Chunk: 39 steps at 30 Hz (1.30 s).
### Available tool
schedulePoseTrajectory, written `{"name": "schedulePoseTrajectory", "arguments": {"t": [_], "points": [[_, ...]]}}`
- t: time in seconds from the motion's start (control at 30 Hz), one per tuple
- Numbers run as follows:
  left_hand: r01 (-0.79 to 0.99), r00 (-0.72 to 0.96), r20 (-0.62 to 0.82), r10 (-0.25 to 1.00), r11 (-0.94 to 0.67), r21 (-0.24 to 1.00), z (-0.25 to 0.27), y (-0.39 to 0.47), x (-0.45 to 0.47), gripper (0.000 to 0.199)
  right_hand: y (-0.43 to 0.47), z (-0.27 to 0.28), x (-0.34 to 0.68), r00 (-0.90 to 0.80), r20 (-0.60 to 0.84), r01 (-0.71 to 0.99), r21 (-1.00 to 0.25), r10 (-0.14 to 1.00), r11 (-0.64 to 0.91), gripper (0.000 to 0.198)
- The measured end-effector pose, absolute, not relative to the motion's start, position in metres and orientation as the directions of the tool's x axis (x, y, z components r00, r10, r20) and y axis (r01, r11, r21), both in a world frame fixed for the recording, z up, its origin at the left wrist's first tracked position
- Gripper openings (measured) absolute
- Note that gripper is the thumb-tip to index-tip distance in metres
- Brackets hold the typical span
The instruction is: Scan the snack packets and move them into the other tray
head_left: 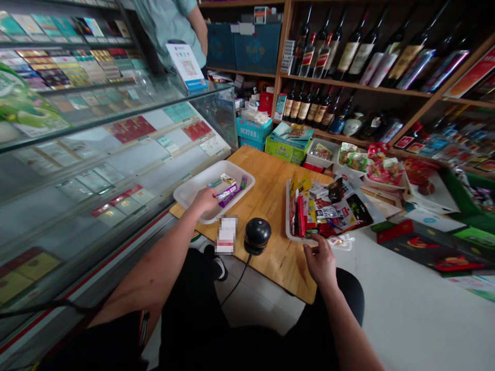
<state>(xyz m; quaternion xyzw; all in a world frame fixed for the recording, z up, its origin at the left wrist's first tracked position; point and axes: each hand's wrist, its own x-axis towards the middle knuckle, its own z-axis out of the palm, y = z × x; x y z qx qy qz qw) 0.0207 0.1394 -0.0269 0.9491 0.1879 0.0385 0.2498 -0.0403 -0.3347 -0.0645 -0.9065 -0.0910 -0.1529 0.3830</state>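
Note:
My left hand (pixel 204 201) reaches over the near rim of a white plastic tray (pixel 181 195), its fingers closed on the end of a purple stick-shaped packet (pixel 226 193). Another purple packet (pixel 229 200) lies just beside it. A small yellow-and-white pack (pixel 228 179) and a green-and-purple packet (pixel 243 182) are farther back in the tray. My right hand (pixel 323 262) is empty, thumb and fingers apart, at the front edge of a second white tray (pixel 288 216). That tray is heaped with snack packets (pixel 327 211).
On the wooden table (pixel 266 180) stands a black domed device (pixel 257 234) with a cable. A blurred-out card (pixel 226 235) lies at the front edge. A glass display counter (pixel 154 139) borders the left; bottle shelves (pixel 348 77) line the back. A person (pixel 166 31) stands behind the counter.

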Motion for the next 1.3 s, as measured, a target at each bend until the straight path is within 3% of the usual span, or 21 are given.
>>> {"name": "schedulePoseTrajectory", "arguments": {"t": [0.07, 0.17, 0.23, 0.37, 0.5, 0.57, 0.67, 0.87, 0.97, 1.2, 1.3], "points": [[0.328, 0.907, -0.013, 0.421, -0.686, 0.650, -0.014, 0.138, 0.009, 0.016, -0.333, -0.058, -0.045, 0.915, 0.402, 0.284, -0.669, -0.014, -0.687, 0.033], [0.208, 0.899, -0.050, 0.436, -0.324, 0.923, 0.004, 0.126, -0.015, 0.031, -0.325, -0.044, -0.050, 0.890, 0.454, 0.317, -0.684, -0.043, -0.657, 0.025], [0.125, 0.920, -0.060, 0.387, -0.146, 0.981, 0.015, 0.113, -0.033, 0.039, -0.316, -0.032, -0.050, 0.887, 0.460, 0.344, -0.695, -0.023, -0.631, 0.021], [0.048, 0.953, -0.048, 0.299, 0.008, 0.999, 0.031, 0.080, -0.065, 0.040, -0.286, -0.008, -0.047, 0.942, 0.333, 0.298, -0.778, 0.039, -0.553, 0.021], [0.043, 0.970, -0.059, 0.236, 0.074, 0.996, 0.038, 0.053, -0.087, 0.036, -0.248, 0.015, -0.044, 0.987, 0.104, 0.129, -0.969, 0.126, -0.210, 0.034], [0.047, 0.976, -0.065, 0.208, 0.092, 0.995, 0.039, 0.044, -0.093, 0.033, -0.231, 0.023, -0.044, 0.981, 0.061, 0.073, -0.996, 0.186, -0.059, 0.041], [0.056, 0.983, -0.068, 0.171, 0.077, 0.995, 0.038, 0.038, -0.098, 0.032, -0.214, 0.030, -0.042, 0.970, 0.038, 0.032, -0.999, 0.240, 0.030, 0.044], [0.007, 0.983, -0.010, 0.186, 0.014, 1.000, 0.040, 0.033, -0.095, 0.036, -0.205, 0.029, -0.031, 0.970, 0.085, 0.108, -0.990, 0.226, -0.092, 0.031], [-0.008, 0.983, 0.010, 0.184, -0.009, 1.000, 0.040, 0.032, -0.088, 0.038, -0.205, 0.030, -0.019, 0.968, 0.098, 0.128, -0.985, 0.230, -0.119, 0.033], [-0.049, 0.973, 0.022, 0.228, 0.112, 0.993, 0.036, 0.034, -0.065, 0.033, -0.207, 0.028, 0.008, 0.961, 0.084, 0.144, -0.964, 0.262, -0.222, 0.025], [-0.042, 0.967, 0.021, 0.254, 0.079, 0.996, 0.031, 0.037, -0.055, 0.030, -0.211, 0.018, 0.019, 0.958, 0.120, 0.196, -0.937, 0.259, -0.291, 0.024]]}}
